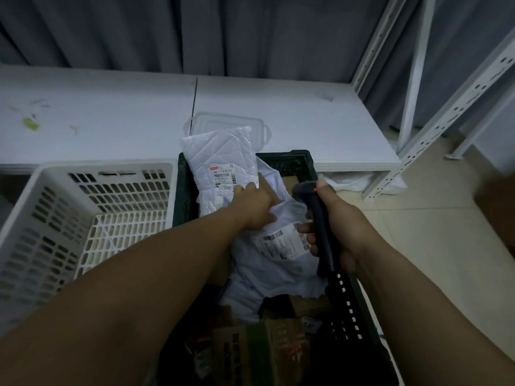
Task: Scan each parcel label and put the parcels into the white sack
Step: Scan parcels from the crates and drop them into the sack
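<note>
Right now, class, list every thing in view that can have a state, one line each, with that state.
left grip: holding the white padded parcel raised, label showing.
right grip: curled round the black handheld scanner.
black handheld scanner: red light on.
grey plastic-bag parcel: lying label-up in the dark green plastic crate.
clear plastic box: lid on.

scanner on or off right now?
On, it seems: a red light glows on the head of the scanner, gripped by the right hand. The left hand holds a parcel.
</note>
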